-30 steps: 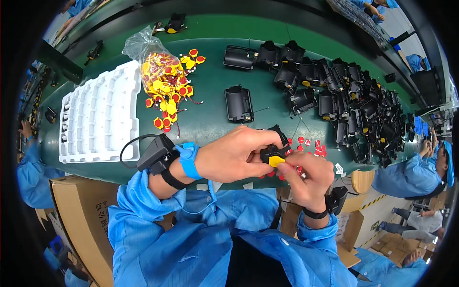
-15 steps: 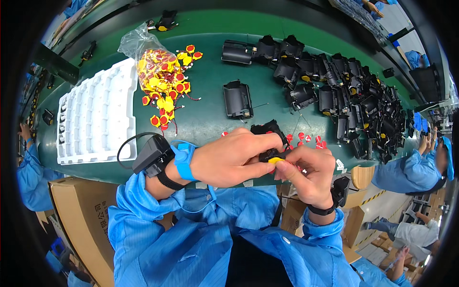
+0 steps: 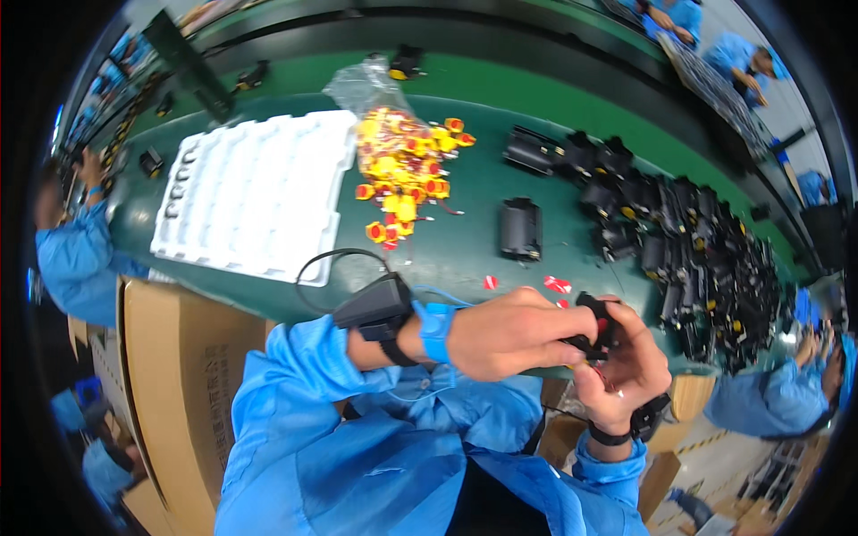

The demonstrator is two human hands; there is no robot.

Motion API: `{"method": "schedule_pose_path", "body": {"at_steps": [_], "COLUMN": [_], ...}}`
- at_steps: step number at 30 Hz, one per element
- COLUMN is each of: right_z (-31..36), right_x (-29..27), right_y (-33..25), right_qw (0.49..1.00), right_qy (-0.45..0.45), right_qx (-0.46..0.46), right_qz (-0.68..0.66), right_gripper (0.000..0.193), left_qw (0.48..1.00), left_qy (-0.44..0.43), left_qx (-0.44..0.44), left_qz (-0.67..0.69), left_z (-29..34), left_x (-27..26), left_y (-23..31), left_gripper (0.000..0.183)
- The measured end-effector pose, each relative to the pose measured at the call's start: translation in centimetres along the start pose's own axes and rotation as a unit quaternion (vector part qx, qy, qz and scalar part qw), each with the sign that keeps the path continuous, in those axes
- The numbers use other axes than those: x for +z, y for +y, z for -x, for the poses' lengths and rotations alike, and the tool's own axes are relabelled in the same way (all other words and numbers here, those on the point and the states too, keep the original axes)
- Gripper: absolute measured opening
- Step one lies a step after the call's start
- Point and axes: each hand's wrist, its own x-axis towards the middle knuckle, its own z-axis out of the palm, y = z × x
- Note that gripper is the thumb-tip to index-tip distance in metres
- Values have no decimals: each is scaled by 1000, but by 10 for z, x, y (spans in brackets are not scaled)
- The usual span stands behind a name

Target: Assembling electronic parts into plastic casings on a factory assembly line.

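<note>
Close to the table's near edge, both my hands are closed on one black plastic housing (image 3: 608, 323). My left hand (image 3: 509, 335) grips it from the left, its fingers reaching over the part. Around its right side curl the fingers of my right hand (image 3: 630, 371), the thumb low and near the left fingertips. A bit of yellow shows between the hands, mostly covered by fingers. Small red pieces (image 3: 558, 284) lie on the table just beyond my hands. One separate black housing (image 3: 520, 229) sits farther off, ahead of my left hand.
A white compartment tray (image 3: 259, 192) stands at the left, a few black parts in its left end. Beside it, a clear bag (image 3: 368, 85) spills yellow-and-red discs with wires (image 3: 402, 170). Many black housings (image 3: 706, 259) crowd the right. A cardboard box (image 3: 179, 375) stands below left; co-workers sit at both sides.
The view has swung, so the table's contents appear shifted right. Both hands still hold the black housing, now tilted more upright; its yellow disc is more covered.
</note>
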Motion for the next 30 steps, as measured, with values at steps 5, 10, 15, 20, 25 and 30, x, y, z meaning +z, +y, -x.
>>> {"method": "schedule_pose_path", "body": {"at_steps": [5,10,15,20,25,30], "right_z": [-32,-103,-219,-305,-311,-292], "right_x": [-10,-2,7,-75,-72,-55], "right_y": [-19,-17,27,215,257,136], "right_qw": [979,902,924,896,876,907], "right_qy": [-172,-340,-254,-193,-220,-213], "right_qx": [111,-56,-50,21,166,-55], "right_qz": [21,259,282,398,395,360], "right_gripper": [92,71,65,73,92,82], "left_qw": [981,916,806,790,541,397], "left_qy": [-100,-78,213,204,241,101], "left_qx": [54,36,81,26,-435,-648], "left_qz": [-157,-391,-547,-578,-678,-642], "left_z": [1,9,47,100,182,325], "left_x": [-7,-10,-23,-42,-178,-304], "left_y": [-6,-4,42,133,170,160], "left_gripper": [19,34,40,19,23,30]}}
